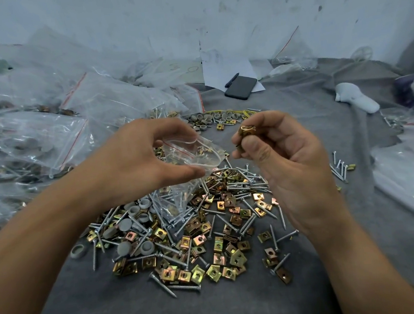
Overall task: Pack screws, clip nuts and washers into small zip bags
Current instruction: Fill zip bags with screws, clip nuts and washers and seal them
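My left hand [134, 156] holds the small zip bag [188, 164] with its mouth spread open toward my right hand [282, 156], which pinches a few clip nuts [245, 131] just beside that mouth; 1 short leftward reach should drop them in.

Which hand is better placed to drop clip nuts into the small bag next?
Right. The right hand already pinches clip nuts beside the open mouth of the small zip bag, while the left hand is busy holding that bag open.
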{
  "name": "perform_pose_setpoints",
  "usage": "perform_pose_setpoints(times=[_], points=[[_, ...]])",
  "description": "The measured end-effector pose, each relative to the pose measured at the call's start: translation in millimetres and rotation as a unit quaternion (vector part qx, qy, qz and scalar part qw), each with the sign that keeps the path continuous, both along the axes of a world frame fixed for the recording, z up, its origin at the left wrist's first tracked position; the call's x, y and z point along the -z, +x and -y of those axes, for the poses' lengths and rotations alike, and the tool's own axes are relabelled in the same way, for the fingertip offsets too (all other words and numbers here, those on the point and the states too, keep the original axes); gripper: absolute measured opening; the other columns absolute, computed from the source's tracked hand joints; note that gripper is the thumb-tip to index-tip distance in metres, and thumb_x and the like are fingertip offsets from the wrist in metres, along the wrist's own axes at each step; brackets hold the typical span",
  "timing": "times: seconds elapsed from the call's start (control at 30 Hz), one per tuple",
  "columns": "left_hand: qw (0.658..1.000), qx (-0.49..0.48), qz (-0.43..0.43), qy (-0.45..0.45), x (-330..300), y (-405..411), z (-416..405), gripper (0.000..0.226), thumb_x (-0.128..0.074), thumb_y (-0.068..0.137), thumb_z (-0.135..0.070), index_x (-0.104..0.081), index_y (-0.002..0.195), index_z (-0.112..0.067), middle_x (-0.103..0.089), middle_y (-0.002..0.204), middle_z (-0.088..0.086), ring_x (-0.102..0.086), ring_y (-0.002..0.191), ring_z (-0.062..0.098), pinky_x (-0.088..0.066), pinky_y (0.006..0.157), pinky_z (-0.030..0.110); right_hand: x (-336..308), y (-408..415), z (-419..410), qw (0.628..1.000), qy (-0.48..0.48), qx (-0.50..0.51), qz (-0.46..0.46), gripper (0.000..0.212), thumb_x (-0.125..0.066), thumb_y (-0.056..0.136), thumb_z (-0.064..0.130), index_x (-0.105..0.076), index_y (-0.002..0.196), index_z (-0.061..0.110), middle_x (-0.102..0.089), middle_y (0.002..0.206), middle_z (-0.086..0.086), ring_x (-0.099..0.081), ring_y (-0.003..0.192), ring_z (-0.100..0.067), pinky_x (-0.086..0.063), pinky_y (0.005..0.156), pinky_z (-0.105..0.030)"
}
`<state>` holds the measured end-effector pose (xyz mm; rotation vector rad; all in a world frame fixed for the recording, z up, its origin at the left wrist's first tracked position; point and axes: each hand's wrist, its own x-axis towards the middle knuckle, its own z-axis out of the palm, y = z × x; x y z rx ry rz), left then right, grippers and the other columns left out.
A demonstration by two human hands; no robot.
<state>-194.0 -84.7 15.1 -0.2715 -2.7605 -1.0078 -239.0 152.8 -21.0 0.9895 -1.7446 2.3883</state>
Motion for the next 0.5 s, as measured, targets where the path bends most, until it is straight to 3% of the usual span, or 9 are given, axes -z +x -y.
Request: perform_pose_setpoints(times=[0.3, 0.5], points=[[1.000, 0.000, 0.003, -0.001, -1.1, 0.8, -2.2, 0.059, -0.078, 0.059, -0.073, -0.070, 0.111, -0.047, -0.068, 0.116, -0.039, -0.058, 0.111, -0.023, -0.040, 0.093, 0.009, 0.1, -1.0, 1.3, 1.000, -0.006, -0.023, 0.018, 0.021, -0.067, 0.092, 0.013, -0.065, 0.109, 0.002, -0.073, 0.095, -0.007, -0.068, 0.084, -0.021, -0.057, 0.081, -0.029], [1.000, 0.002, 0.005, -0.002, -1.5, 1.0, -2.7, 0.058, -0.078, 0.059, -0.072, -0.069, 0.111, -0.048, -0.067, 0.115, -0.040, -0.057, 0.111, -0.024, -0.038, 0.093, 0.007, -3.1, 1.5, 9.1, 0.980, -0.112, -0.087, 0.137, 0.023, -0.060, 0.094, 0.009, -0.061, 0.112, -0.005, -0.072, 0.092, -0.010, -0.063, 0.074, -0.012, -0.058, 0.076, -0.028]])
